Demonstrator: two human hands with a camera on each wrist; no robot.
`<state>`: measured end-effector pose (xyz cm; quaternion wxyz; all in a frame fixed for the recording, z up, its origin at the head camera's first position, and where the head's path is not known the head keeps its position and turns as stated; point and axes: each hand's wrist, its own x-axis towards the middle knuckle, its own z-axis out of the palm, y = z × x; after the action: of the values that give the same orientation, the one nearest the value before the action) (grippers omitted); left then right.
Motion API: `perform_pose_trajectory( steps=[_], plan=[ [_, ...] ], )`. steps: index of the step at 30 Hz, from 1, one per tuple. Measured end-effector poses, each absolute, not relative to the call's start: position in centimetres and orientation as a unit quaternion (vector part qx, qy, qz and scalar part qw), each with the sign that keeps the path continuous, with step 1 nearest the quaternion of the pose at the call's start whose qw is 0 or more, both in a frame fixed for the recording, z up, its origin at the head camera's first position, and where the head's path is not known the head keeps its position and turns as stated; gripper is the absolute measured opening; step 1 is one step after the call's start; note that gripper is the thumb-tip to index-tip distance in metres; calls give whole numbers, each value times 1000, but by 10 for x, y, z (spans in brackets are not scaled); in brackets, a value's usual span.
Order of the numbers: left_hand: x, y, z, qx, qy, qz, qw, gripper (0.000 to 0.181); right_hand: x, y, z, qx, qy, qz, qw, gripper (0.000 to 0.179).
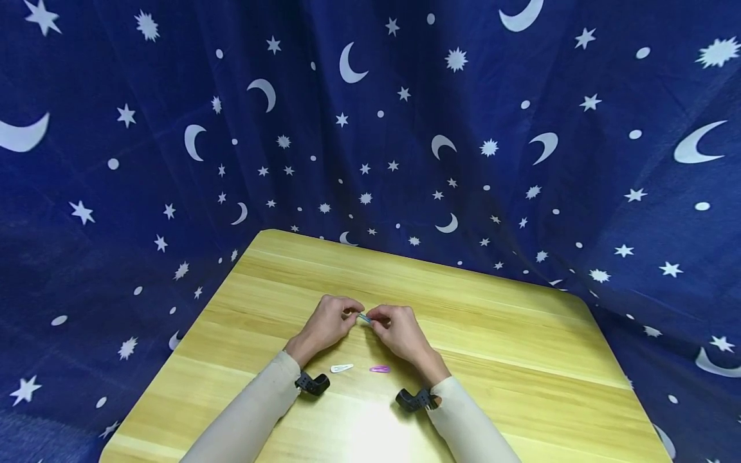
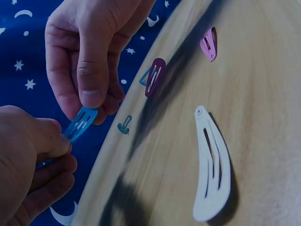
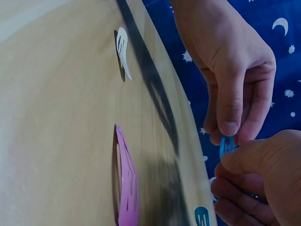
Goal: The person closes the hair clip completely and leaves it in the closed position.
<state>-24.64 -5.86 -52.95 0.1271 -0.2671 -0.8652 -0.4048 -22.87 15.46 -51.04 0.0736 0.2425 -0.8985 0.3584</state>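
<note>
Between both hands is a small blue snap hair clip (image 2: 81,124), held above the table. My left hand (image 1: 331,321) pinches one end of it between thumb and fingers. The other end is pinched by my right hand (image 1: 399,329), so the fingertips of the two hands nearly meet. The fingers cover both ends of the clip. Nearer my body, a white hair clip (image 1: 341,368) lies on the table on the left, with a pink hair clip (image 1: 379,369) to its right.
Beyond these, the left wrist view shows a dark purple hair clip (image 2: 155,77) overlapping a blue one, and a teal hair clip (image 2: 124,125). The wooden table (image 1: 492,334) has rounded corners. A blue star-and-moon curtain (image 1: 393,141) hangs behind it.
</note>
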Motion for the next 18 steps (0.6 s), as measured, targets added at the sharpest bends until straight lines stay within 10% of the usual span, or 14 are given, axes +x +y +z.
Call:
perform_pose_trajectory(
  steps=[18],
  plan=[
    [-242, -60, -522, -274, -848, -425, 160, 13, -222, 154, -507, 219, -892, 383, 100, 15]
  ],
)
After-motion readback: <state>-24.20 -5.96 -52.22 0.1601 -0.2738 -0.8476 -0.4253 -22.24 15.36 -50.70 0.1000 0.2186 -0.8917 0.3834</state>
